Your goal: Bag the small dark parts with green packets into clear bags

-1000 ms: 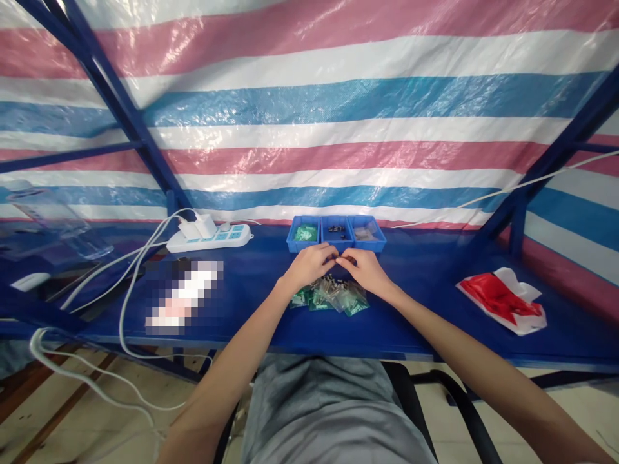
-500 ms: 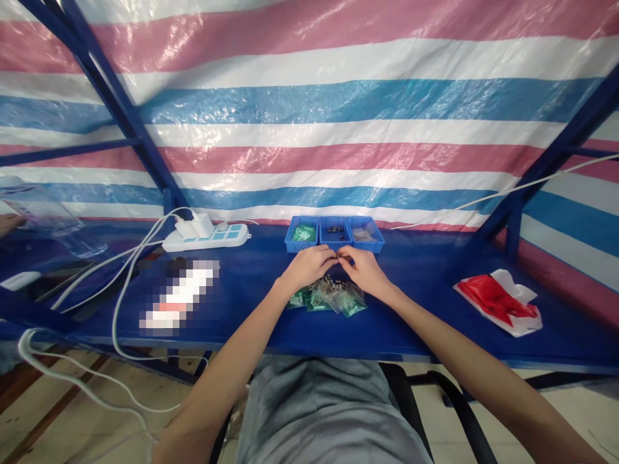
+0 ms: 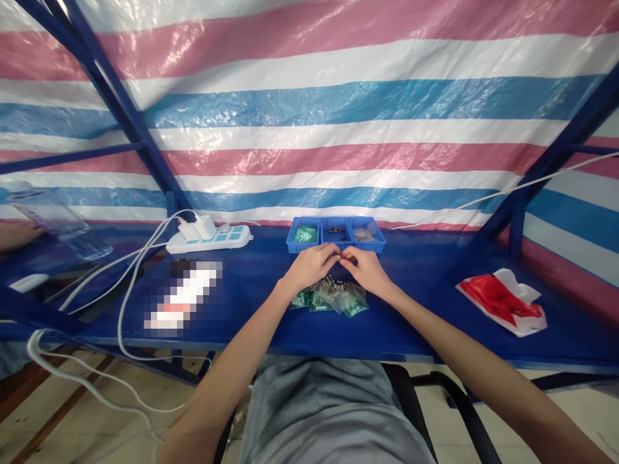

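Note:
My left hand [image 3: 315, 264] and my right hand [image 3: 363, 265] meet fingertip to fingertip just in front of three joined blue bins. Both are pinched closed; whatever lies between the fingers is too small to make out. In the left bin [image 3: 304, 248] are small green pieces, in the middle bin [image 3: 337, 222] a few small dark parts, and in the right bin [image 3: 370, 247] clear or pale plastic pieces. Below my hands lies a pile of small clear packets [image 3: 336, 298] with green and metallic bits, partly covered by my wrists.
A white power strip [image 3: 229, 240] with plugs and trailing white cables [image 3: 126, 283] stands at the left, beside a blurred-out patch. A red and white plastic bag [image 3: 505, 303] lies at the right. At far left are a clear bottle [image 3: 80, 235] and another person's hand [image 3: 19, 236].
The whole view has shifted slightly, moving things a little to the right. The other person's hand shows more at the far left. My hands keep their fingertip-to-fingertip pose.

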### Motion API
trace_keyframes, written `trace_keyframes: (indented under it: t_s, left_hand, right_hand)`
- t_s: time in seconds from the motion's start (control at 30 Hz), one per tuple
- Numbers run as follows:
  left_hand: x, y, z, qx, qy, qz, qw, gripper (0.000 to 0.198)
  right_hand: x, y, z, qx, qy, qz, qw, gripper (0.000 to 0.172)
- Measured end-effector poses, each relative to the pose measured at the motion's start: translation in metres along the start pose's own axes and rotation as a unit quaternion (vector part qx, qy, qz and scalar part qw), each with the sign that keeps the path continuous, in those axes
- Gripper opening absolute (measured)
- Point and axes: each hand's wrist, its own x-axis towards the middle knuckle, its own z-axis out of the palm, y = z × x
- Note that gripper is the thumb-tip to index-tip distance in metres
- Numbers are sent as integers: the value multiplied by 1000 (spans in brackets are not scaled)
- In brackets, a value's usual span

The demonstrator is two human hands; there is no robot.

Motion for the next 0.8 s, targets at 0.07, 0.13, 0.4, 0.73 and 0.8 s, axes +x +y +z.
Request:
trace_keyframes:
  t_s: [0.07, 0.13, 0.4, 0.73, 0.8]
  left_hand:
    - [0, 1, -1, -4, 6, 0, 1000, 22]
    - [0, 1, -1, -3, 2, 3, 1000, 21]
    - [0, -4, 3, 0, 2, 14, 1000, 17]
    - [0, -3, 6, 15, 0, 15, 1000, 23]
    - [0, -3, 8, 9, 1, 14, 1000, 24]
  right_hand:
    - [0, 0, 0, 20, 7, 15, 1000, 9]
    - [1, -1, 1, 47, 9, 30, 998, 11]
    - [0, -2, 1, 71, 6, 46, 996, 23]
    - [-1, 1, 1, 107, 37, 22, 993, 17]
    - [-1, -1, 0, 104, 32, 11, 994, 15]
